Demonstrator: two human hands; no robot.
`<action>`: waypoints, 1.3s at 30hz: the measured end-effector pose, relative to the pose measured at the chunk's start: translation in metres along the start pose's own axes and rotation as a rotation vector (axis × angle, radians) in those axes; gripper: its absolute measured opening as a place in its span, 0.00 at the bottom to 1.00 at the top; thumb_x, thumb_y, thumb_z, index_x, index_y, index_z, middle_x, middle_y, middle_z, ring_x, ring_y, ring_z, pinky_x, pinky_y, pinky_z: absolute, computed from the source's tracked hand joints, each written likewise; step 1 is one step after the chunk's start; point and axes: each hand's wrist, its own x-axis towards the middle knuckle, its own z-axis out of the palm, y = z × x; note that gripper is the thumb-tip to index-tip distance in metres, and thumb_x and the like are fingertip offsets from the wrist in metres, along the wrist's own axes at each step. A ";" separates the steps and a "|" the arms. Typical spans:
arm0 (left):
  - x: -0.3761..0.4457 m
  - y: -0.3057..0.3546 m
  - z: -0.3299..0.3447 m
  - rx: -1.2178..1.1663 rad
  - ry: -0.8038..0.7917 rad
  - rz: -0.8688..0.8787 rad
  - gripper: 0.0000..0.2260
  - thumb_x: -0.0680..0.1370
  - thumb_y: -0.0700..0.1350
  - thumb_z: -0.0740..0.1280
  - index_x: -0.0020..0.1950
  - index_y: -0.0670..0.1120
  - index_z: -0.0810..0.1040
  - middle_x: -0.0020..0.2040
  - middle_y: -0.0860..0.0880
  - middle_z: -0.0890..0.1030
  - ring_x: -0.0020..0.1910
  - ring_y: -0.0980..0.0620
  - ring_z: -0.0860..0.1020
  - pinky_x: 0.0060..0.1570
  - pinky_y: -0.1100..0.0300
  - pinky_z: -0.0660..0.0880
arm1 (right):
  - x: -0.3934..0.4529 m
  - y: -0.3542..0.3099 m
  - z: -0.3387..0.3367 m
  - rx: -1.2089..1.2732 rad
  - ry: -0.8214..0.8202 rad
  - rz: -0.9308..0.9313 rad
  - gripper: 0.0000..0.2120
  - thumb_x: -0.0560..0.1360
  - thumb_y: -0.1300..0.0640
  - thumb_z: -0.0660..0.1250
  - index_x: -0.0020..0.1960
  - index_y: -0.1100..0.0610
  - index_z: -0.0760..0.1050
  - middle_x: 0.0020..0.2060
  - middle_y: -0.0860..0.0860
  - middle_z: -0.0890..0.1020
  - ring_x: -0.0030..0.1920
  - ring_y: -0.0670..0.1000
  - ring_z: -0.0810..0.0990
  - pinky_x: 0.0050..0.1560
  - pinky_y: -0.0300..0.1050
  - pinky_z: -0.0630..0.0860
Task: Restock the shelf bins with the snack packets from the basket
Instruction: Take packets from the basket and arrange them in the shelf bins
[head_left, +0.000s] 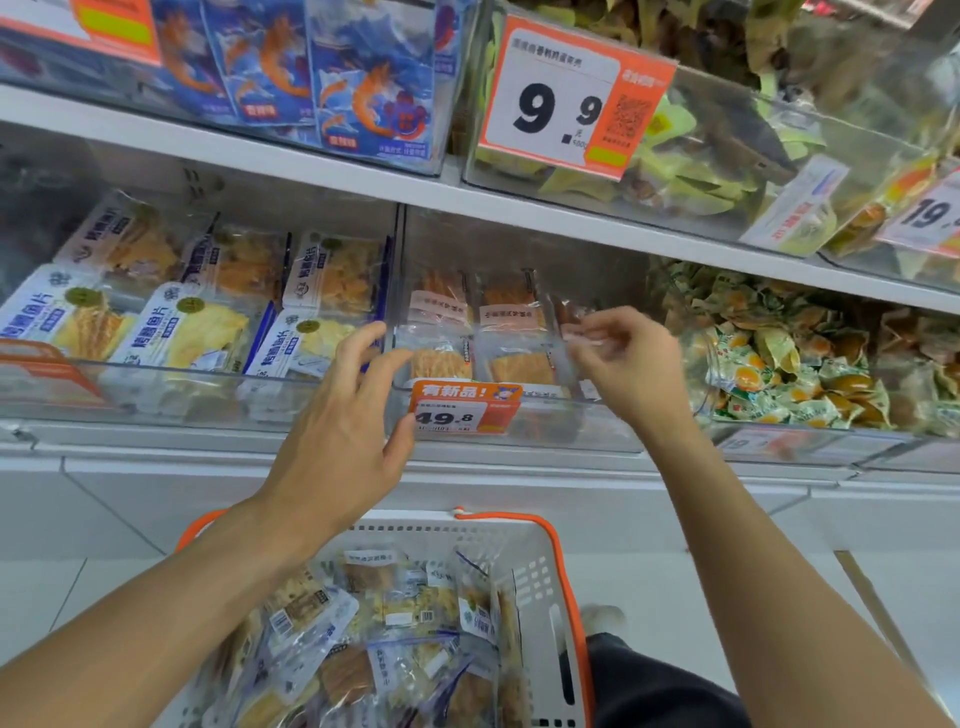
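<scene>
While right hand pinches packet, left hand open.

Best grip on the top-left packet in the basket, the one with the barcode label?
Judgement only: pinch the barcode packet by its upper edge, coming from above. It lies flat and tilted on the heap in the basket, so its faces are hard to get under, and the basket walls block a side approach.

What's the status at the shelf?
Left hand open at middle bin front. Right hand pinching clear packet over the bin. Basket holds more packets. Nothing blocking.
</scene>
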 end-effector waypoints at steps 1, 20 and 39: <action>0.001 0.001 -0.001 -0.020 0.009 -0.021 0.23 0.77 0.43 0.69 0.70 0.45 0.68 0.74 0.47 0.61 0.60 0.45 0.75 0.47 0.56 0.74 | -0.016 -0.005 -0.002 0.071 0.120 -0.075 0.05 0.73 0.56 0.74 0.48 0.53 0.81 0.41 0.45 0.83 0.38 0.44 0.79 0.45 0.43 0.80; -0.196 -0.049 0.160 -0.552 -0.777 -1.053 0.12 0.78 0.45 0.66 0.62 0.48 0.75 0.53 0.49 0.80 0.47 0.50 0.83 0.54 0.53 0.79 | -0.270 0.120 0.209 -0.301 -0.624 0.399 0.13 0.77 0.56 0.66 0.61 0.55 0.77 0.63 0.57 0.71 0.58 0.58 0.75 0.53 0.45 0.74; -0.189 -0.043 0.206 -0.828 -0.808 -1.006 0.34 0.68 0.46 0.73 0.73 0.58 0.69 0.68 0.60 0.75 0.68 0.54 0.72 0.69 0.49 0.69 | -0.214 0.072 0.204 0.238 -0.490 0.593 0.11 0.76 0.55 0.67 0.37 0.58 0.77 0.35 0.54 0.84 0.38 0.55 0.81 0.44 0.46 0.78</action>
